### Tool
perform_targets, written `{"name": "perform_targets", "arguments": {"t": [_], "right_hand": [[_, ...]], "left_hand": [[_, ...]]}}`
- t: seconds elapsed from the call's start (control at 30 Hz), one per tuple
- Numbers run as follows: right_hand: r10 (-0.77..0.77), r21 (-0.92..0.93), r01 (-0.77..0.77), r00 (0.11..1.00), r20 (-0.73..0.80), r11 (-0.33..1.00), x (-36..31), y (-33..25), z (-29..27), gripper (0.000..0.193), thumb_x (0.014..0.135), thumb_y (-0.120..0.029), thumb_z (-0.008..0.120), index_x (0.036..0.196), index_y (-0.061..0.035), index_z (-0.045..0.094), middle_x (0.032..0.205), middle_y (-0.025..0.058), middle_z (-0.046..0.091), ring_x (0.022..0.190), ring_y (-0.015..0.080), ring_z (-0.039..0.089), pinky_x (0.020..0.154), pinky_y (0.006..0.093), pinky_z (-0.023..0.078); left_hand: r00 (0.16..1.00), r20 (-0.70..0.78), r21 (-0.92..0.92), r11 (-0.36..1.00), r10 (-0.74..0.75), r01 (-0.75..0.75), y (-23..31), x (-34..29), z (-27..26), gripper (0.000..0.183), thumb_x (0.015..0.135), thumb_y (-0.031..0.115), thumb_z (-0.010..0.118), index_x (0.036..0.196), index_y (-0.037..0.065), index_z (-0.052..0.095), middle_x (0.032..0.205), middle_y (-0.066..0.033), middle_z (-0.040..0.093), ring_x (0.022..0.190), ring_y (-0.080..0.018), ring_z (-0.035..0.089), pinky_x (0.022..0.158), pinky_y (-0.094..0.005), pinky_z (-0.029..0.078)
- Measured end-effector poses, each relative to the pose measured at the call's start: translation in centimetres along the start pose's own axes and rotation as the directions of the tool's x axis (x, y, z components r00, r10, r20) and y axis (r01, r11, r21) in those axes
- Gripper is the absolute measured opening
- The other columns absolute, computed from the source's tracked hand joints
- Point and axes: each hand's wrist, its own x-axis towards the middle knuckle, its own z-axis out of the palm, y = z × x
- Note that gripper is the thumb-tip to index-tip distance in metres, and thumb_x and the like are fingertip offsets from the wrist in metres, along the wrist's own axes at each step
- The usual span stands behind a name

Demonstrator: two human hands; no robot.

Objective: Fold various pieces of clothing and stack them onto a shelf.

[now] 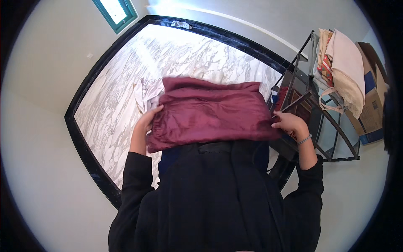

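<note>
A maroon, slightly shiny cloth [214,113] is held stretched out in front of my body, with folds along its far part and gathers at its left edge. My left hand [150,118] is closed on its left edge, the fingers partly behind the fabric. At the opposite side, my right hand [291,122] grips the right edge between thumb and fingers; the fabric's lower right corner is blurred. A crumpled white cloth [147,94] shows beyond the left end of the maroon one, partly covered by it.
At the right stands a dark metal rack [342,136] bearing a stack of folded fabrics [344,63]. A cardboard box [373,105] is beside it. White marble floor [109,109] with a black border spreads ahead. A small white cloth [180,25] lies by the far wall.
</note>
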Motion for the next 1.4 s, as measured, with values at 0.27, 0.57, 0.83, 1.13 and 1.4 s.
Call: {"name": "perform_targets", "arguments": {"t": [0.27, 0.57, 0.83, 1.13, 1.4], "right_hand": [[-0.412, -0.151, 0.401, 0.712, -0.569, 0.903, 6.8, -2.9, 4.1, 0.064, 0.089, -0.045, 0.058, 0.141, -0.0101, 0.043, 0.145, 0.0172, 0.041, 0.134, 0.036, 0.037, 0.107, 0.044, 0.036], [-0.288, -0.123, 0.262, 0.899, -0.329, 0.957, 14.1, -1.0, 9.4, 0.069, 0.089, -0.058, 0.051, 0.146, -0.0221, 0.037, 0.157, 0.0124, 0.02, 0.141, 0.0432, 0.018, 0.114, 0.0501, 0.022], [0.024, 0.218, 0.087, 0.887, -0.461, 0.972, 11.9, -0.3, 8.0, 0.093, 0.081, -0.059, 0.062, 0.142, 0.0045, 0.034, 0.14, 0.0308, 0.041, 0.13, 0.0405, 0.042, 0.109, 0.0416, 0.033], [0.063, 0.829, 0.129, 0.979, -0.193, 0.544, 10.1, 3.4, 6.7, 0.063, 0.077, -0.024, 0.078, 0.125, 0.0076, 0.052, 0.112, 0.0149, 0.064, 0.095, 0.0216, 0.064, 0.088, 0.0309, 0.049], [0.014, -0.009, -0.013, 0.992, 0.123, 1.0, 2.1, -0.3, 0.5, 0.048, 0.071, -0.016, 0.079, 0.114, -0.0014, 0.062, 0.104, 0.0128, 0.067, 0.092, 0.0241, 0.065, 0.084, 0.0349, 0.051]], "left_hand": [[0.999, 0.025, 0.143, 0.989, -0.023, 0.019, -3.0, 2.0, -1.4, 0.05, 0.09, 0.033, 0.065, 0.122, -0.003, 0.055, 0.115, -0.0129, 0.064, 0.1, -0.0207, 0.065, 0.088, -0.0315, 0.051], [0.992, -0.061, -0.096, 0.988, 0.114, -0.12, -4.6, 3.3, -1.7, 0.044, 0.091, 0.033, 0.063, 0.118, -0.001, 0.058, 0.111, -0.0145, 0.066, 0.098, -0.0239, 0.066, 0.088, -0.0383, 0.053], [0.989, 0.146, -0.342, 0.938, -0.006, 0.056, -3.8, 3.2, -1.2, 0.054, 0.087, 0.037, 0.067, 0.126, 0.003, 0.053, 0.115, -0.0144, 0.065, 0.102, -0.0264, 0.065, 0.093, -0.0401, 0.053], [0.995, 0.032, -0.048, 0.995, 0.093, -0.092, -2.9, 5.8, -0.5, 0.043, 0.087, 0.021, 0.067, 0.122, -0.002, 0.056, 0.109, -0.0118, 0.067, 0.094, -0.0228, 0.066, 0.087, -0.034, 0.053], [0.938, 0.28, 0.495, 0.807, 0.201, -0.321, 2.5, 4.2, -1.6, 0.028, 0.089, 0.008, 0.061, 0.116, 0.0, 0.064, 0.103, -0.0032, 0.068, 0.089, -0.0126, 0.061, 0.083, -0.0276, 0.049]]}}
